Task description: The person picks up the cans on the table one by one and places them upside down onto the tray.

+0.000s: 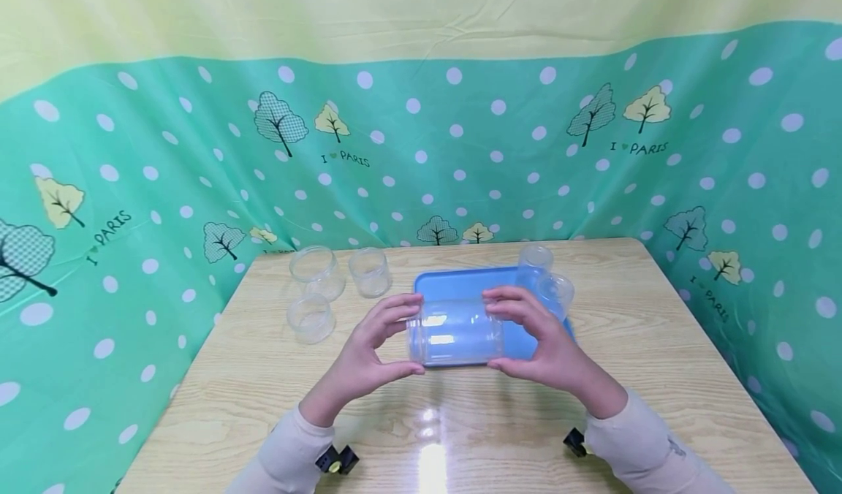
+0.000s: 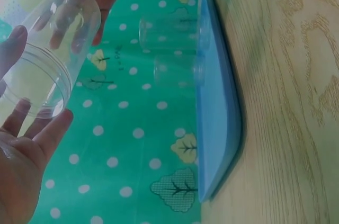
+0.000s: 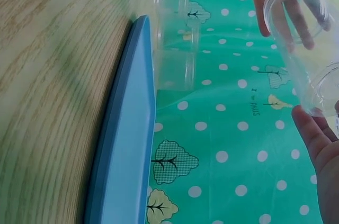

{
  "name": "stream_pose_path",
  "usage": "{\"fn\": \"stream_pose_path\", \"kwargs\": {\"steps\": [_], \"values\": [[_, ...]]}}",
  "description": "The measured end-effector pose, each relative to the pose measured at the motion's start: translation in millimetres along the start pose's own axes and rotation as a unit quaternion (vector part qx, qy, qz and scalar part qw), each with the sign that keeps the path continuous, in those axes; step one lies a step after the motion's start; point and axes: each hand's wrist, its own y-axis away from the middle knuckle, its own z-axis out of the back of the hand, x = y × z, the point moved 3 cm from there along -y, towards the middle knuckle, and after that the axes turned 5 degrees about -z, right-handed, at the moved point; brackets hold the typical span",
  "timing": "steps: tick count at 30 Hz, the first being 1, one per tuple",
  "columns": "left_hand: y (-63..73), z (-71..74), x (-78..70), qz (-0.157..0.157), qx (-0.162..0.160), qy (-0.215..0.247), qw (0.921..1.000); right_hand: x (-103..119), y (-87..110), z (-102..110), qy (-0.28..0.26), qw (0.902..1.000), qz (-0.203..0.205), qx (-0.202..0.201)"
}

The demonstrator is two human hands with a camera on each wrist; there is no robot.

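A clear plastic jar (image 1: 457,333) lies sideways in the air between my two hands, over the front part of a blue tray (image 1: 437,282). My left hand (image 1: 365,355) grips its threaded mouth end, thumb below and fingers above in the head view. At the base end, my right hand (image 1: 549,344) holds it the same way. The left wrist view shows the open mouth of the jar (image 2: 45,83) with no lid on it. Two smaller clear jars (image 1: 536,257) (image 1: 558,293) stand at the tray's right side, behind my right hand.
On the table's left stand a wide clear jar (image 1: 314,264), a narrower jar (image 1: 370,271) and a short jar (image 1: 310,318). The wooden table (image 1: 263,406) ends at a green dotted curtain (image 1: 395,165) behind and on both sides.
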Motion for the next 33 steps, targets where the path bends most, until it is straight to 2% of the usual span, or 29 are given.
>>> {"fn": "stream_pose_path", "kwargs": {"steps": [7,15,21,24,29,33], "values": [[-1.1,0.3,-1.2,0.010,-0.005,-0.005,0.9999,-2,0.1,2,-0.014,0.9999,-0.004,0.003],[-11.4,0.7,-18.0,0.016,-0.013,-0.014,0.9997,-7,1.2,3,-0.019,0.9998,-0.007,0.000],[-2.9,2.4,0.6,0.013,-0.013,-0.015,0.9997,-3,-0.1,7,-0.005,0.9999,-0.008,-0.006],[-1.5,4.5,5.2,0.016,-0.020,-0.021,0.9994,0,-1.7,11,0.003,0.9999,-0.011,-0.008],[-3.0,7.7,5.2,0.038,-0.036,-0.054,0.9972,2,-3.5,16,0.008,0.9998,-0.014,-0.009],[-9.4,8.9,-6.3,0.060,-0.047,-0.073,0.9943,3,-4.3,20,0.015,0.9997,-0.016,-0.013]]}}
